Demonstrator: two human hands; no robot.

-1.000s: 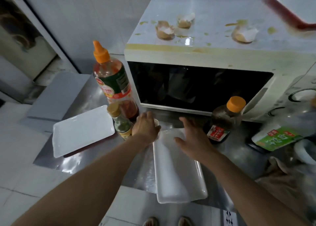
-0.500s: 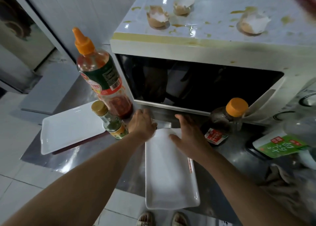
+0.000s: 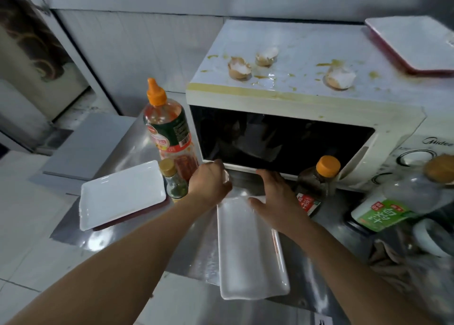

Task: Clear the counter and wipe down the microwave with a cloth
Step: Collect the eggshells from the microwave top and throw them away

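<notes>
A white microwave (image 3: 294, 98) stands on the steel counter (image 3: 191, 246). Its top is smeared with yellow spills and carries three broken eggshells (image 3: 239, 68). In front of the dark door a long white plate (image 3: 250, 258) lies lengthwise, its near end over the counter edge. My left hand (image 3: 208, 184) is curled around a small white dish (image 3: 226, 176) at the plate's far left corner; most of the dish is hidden. My right hand (image 3: 272, 197) lies palm down, fingers spread, on the plate's far end. A crumpled brownish cloth (image 3: 393, 263) sits at the right.
Left of my hands stand a tall orange-capped sauce bottle (image 3: 169, 130) and a small gold-capped bottle (image 3: 174, 179). A white rectangular plate (image 3: 122, 194) lies further left. A dark orange-capped bottle (image 3: 317, 184) and a green-labelled bottle (image 3: 393, 206) crowd the right. A red-rimmed tray (image 3: 417, 44) rests on the microwave.
The view has pulled back and tilted up, showing more wall and microwave top. Both hands stay at the long plate's far end, close to the microwave door.
</notes>
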